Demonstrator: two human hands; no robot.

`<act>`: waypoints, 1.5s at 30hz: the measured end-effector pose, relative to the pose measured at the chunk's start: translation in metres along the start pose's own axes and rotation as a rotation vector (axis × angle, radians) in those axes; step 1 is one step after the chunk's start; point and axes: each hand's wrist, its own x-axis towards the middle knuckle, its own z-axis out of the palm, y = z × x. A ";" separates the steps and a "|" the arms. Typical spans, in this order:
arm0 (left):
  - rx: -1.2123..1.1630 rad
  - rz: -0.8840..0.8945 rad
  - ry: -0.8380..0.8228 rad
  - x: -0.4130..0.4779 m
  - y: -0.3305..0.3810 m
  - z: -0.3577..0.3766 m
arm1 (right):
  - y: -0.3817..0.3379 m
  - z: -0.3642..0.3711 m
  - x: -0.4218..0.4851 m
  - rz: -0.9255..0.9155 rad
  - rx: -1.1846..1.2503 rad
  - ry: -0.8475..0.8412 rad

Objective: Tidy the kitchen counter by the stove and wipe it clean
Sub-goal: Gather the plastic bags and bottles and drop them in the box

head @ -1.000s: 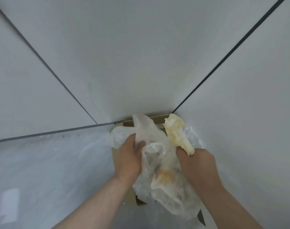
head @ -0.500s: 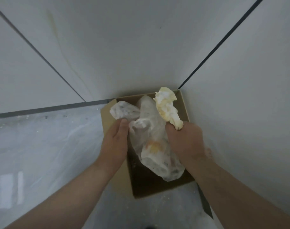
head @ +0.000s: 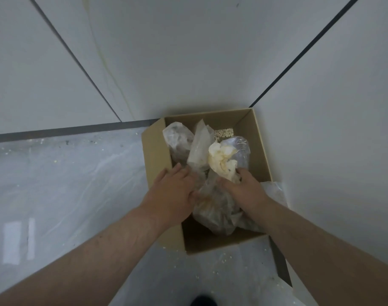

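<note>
Pale wall panels (head: 188, 51) fill the upper half, split by dark seams: one (head: 78, 60) running from 11 o'clock, another (head: 310, 49) from 1 o'clock. A faint yellowish streak (head: 104, 69) trails down the wall at 11 o'clock. A dark strip (head: 67, 130) borders the glossy grey floor (head: 67, 184) at 9 o'clock. Pale crumbs (head: 213, 273) lie scattered at 6 o'clock, light patches (head: 18, 241) gleam at 8 o'clock, and a dark shape (head: 203, 301) – too cropped to identify – sits at 6 o'clock.

Both bare arms reach forward, hands close together.
Left hand (head: 174, 191) lies palm-down, fingers (head: 179, 171) toward 1 o'clock; right hand (head: 243, 187) curls, knuckles up.
</note>
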 end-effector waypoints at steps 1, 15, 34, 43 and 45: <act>-0.028 -0.006 0.008 -0.001 0.000 0.000 | 0.000 0.000 -0.003 -0.008 0.008 0.002; -0.160 -0.027 0.030 -0.083 0.006 -0.088 | -0.045 -0.011 -0.125 -0.361 -0.248 0.081; -0.159 0.057 0.204 -0.363 0.104 -0.345 | -0.216 -0.107 -0.485 -0.234 -0.304 0.188; 0.006 0.219 0.191 -0.485 0.187 -0.403 | -0.200 -0.171 -0.680 -0.277 -0.340 0.426; 0.032 0.258 0.181 -0.511 0.208 -0.410 | -0.189 -0.184 -0.721 -0.272 -0.295 0.479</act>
